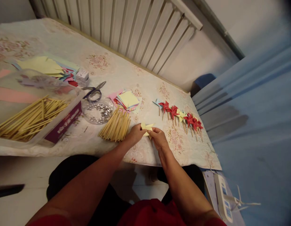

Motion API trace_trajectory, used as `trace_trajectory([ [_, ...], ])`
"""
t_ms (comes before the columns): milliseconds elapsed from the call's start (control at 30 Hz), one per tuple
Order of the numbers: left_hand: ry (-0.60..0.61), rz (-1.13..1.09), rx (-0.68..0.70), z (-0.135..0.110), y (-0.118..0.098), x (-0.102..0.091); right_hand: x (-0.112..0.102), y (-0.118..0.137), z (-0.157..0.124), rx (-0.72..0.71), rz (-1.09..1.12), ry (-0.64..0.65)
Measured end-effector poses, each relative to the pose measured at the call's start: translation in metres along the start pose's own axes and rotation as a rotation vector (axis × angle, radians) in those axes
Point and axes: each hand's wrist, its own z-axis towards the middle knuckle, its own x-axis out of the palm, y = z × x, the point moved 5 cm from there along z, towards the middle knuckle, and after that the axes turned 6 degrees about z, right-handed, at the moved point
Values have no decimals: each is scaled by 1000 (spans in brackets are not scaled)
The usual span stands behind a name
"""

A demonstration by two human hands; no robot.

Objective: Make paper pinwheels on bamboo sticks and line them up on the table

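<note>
Between my two hands is a yellow paper pinwheel, partly covered by my fingers. My left hand pinches it from the left, and my right hand grips its right side. Just left of my hands lies a bundle of thin wooden sticks. Behind that sits a stack of coloured paper squares, yellow on top. A round clear dish of small metal pins stands left of the sticks. To the right, finished pinwheels on sticks in red, yellow and blue lie in a row.
A clear plastic box holding many sticks fills the table's left side. Scissors, small white boxes and coloured paper sheets lie near it. A radiator is behind the table; a blue curtain and power strip are right.
</note>
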Motion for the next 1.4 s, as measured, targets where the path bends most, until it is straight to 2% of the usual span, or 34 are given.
trace_trajectory([
  [333, -44, -45, -14, 0, 0, -2, 4, 4, -1, 2, 27, 12],
  [567, -12, -45, -10, -1, -3, -2, 3, 5, -1, 23, -35, 32],
  [1100, 40, -85, -8, -6, -9, 1, 2, 3, 0, 53, 25, 82],
  [1267, 135, -249, -17, -9, -15, 4, 1, 2, 2, 29, 27, 56],
  [1400, 185, -341, -85, -12, -19, 5, 1, 6, -2, 20, 2, 19],
])
